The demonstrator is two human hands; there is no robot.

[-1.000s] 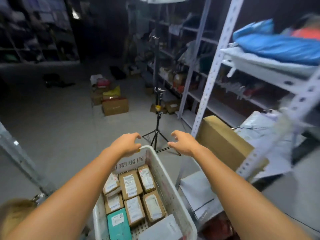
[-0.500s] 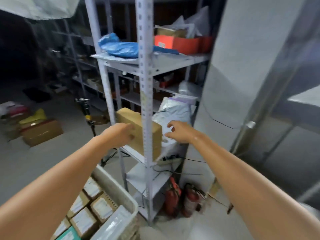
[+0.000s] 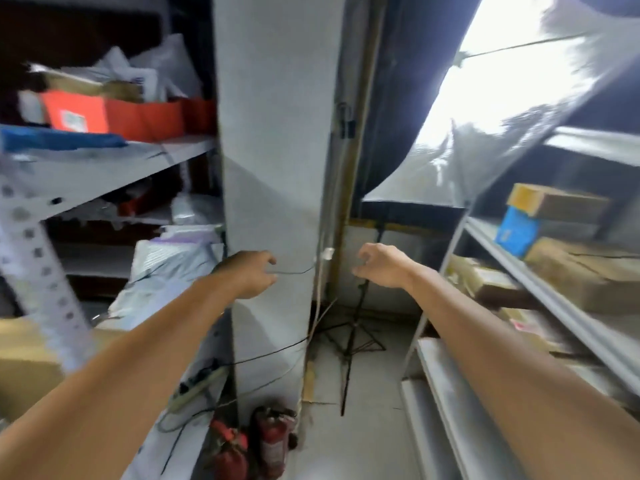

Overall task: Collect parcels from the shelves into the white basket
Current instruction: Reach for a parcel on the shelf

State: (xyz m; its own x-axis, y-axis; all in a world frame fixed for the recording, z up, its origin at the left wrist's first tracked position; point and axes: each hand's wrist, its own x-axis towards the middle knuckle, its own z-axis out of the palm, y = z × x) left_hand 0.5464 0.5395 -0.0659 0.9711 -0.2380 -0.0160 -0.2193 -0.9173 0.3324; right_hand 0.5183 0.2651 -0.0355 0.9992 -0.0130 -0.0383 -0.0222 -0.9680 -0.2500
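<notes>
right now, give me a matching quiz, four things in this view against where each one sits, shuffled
Things:
1 orange box
2 blue box
3 fire extinguishers
4 white mailer bag

Places:
A floor, at the foot of the pillar
B right shelves
C left shelves, upper level
D left shelves, lower level

Pairs: 1-C, 2-B, 3-A, 4-D
</notes>
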